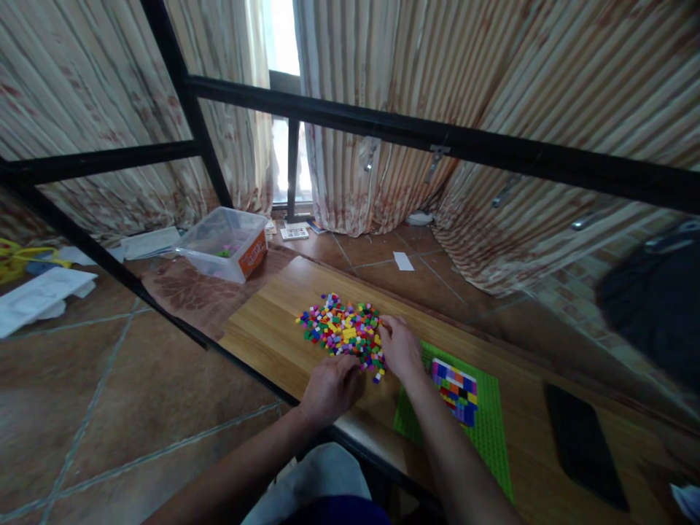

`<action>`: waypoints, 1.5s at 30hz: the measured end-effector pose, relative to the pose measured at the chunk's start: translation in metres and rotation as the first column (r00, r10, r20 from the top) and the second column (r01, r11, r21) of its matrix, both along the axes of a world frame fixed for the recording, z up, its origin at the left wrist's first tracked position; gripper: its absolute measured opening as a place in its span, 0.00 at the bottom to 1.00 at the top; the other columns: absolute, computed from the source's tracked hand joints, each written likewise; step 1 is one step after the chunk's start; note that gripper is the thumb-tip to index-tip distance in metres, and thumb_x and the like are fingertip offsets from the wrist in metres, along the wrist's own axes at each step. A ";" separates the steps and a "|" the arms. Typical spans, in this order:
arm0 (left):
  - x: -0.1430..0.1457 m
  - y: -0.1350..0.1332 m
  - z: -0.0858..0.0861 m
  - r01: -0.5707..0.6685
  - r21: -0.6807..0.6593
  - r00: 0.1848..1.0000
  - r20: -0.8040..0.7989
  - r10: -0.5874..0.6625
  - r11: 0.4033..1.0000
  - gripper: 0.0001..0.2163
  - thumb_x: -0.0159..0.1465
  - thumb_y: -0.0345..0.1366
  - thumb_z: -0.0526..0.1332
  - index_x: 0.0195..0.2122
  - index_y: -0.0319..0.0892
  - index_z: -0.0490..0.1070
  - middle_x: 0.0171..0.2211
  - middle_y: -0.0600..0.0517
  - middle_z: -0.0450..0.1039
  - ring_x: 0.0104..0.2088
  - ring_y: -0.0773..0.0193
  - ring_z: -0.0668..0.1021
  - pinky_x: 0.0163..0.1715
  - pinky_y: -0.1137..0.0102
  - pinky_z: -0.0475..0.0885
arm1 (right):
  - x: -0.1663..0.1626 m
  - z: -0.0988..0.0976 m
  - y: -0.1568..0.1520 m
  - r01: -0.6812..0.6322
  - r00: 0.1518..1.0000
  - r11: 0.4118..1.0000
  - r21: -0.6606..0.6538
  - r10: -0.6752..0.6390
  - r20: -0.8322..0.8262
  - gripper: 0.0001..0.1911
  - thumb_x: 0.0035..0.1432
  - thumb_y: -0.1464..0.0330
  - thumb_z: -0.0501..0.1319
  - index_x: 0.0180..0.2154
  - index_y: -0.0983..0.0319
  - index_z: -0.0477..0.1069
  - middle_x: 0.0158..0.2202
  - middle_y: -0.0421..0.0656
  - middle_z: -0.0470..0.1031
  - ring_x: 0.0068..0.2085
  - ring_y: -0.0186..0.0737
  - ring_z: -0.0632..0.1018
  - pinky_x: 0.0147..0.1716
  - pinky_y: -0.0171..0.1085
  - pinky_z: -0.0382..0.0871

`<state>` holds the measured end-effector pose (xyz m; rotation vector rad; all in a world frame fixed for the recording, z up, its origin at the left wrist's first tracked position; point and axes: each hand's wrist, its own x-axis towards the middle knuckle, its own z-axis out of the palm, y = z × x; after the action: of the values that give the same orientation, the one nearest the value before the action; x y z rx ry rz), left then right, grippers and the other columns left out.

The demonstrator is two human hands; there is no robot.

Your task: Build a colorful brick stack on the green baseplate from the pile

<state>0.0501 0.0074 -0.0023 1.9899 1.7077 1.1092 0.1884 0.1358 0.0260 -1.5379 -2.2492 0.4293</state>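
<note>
A heap of small coloured bricks lies on the wooden table. My left hand rests at the near edge of the heap, fingers curled down onto the bricks; what it holds is hidden. My right hand lies at the heap's right side, fingers bent into the bricks. To the right lies a green baseplate with a block of coloured bricks built on it, just right of my right wrist.
A black phone-like slab lies on the table at right. A clear plastic box with an orange end stands on the floor beyond the table. Black frame bars cross ahead. Papers and a white tray lie at left.
</note>
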 end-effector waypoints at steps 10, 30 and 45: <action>0.000 0.001 0.005 0.015 -0.026 1.000 0.000 -0.015 1.000 0.06 0.64 0.29 0.54 0.38 0.44 0.70 0.32 0.50 0.76 0.34 0.62 0.78 0.37 0.68 0.72 | -0.011 -0.006 0.006 -0.033 0.999 0.999 0.040 0.033 -0.007 0.13 0.60 0.70 0.56 0.44 0.61 0.76 0.46 0.48 0.72 0.50 0.44 0.72 0.52 0.39 0.63; -0.003 -0.005 0.014 -0.041 -0.046 0.909 0.413 0.056 0.998 0.06 0.67 0.35 0.55 0.41 0.42 0.70 0.38 0.50 0.75 0.37 0.64 0.77 0.40 0.70 0.73 | -0.017 -0.010 -0.099 -0.156 0.515 0.835 -0.528 -0.388 -0.764 0.22 0.50 0.51 0.65 0.39 0.61 0.78 0.33 0.43 0.79 0.31 0.37 0.75 0.30 0.36 0.68; -0.011 -0.003 0.015 0.104 -0.083 0.882 0.468 -0.054 0.991 0.05 0.65 0.37 0.58 0.36 0.42 0.69 0.32 0.53 0.72 0.33 0.65 0.75 0.36 0.71 0.71 | -0.013 -0.003 -0.104 -0.097 0.673 0.925 -0.367 -0.211 -0.709 0.11 0.56 0.60 0.61 0.34 0.60 0.78 0.33 0.42 0.80 0.36 0.40 0.77 0.37 0.36 0.68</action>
<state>0.0391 0.0045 0.0129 1.5485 1.3864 1.3077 0.1752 0.0319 0.0231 -1.2432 -1.5038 1.2788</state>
